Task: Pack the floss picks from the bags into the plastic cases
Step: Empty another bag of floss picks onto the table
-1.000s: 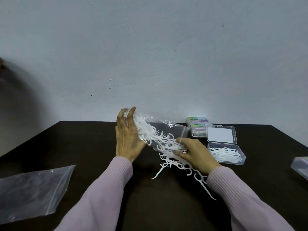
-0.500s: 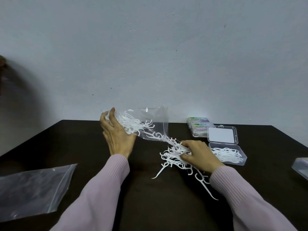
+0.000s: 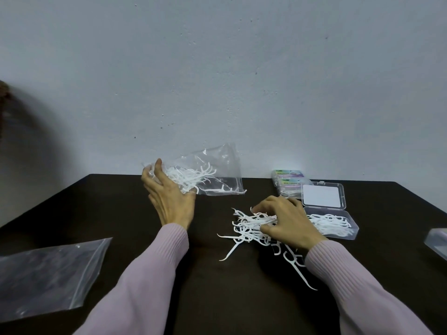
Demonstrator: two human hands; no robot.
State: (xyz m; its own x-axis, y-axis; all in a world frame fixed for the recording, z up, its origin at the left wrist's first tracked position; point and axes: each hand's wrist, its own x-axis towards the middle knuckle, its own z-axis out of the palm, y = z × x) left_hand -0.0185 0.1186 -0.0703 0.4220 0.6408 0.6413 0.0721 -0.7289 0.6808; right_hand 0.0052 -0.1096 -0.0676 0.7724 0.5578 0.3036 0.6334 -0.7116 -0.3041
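Observation:
My left hand (image 3: 169,199) holds a clear plastic bag (image 3: 217,170) lifted above the dark table, with several white floss picks (image 3: 191,177) still inside. My right hand (image 3: 287,221) rests on a loose pile of floss picks (image 3: 249,228) on the table, fingers curled around some of them. Just right of that hand stands an open clear plastic case (image 3: 338,223) with several picks in its tray, its lid (image 3: 323,195) folded back behind it.
Two closed, labelled cases (image 3: 289,180) are stacked at the back beside the open lid. An empty clear bag (image 3: 48,274) lies at the table's left front. Another clear case (image 3: 437,240) shows at the right edge. The table (image 3: 217,298) ends at a grey wall.
My left hand has carried the bag up and to the left, away from the pile. My right hand has dropped onto the spilled picks and gathered them.

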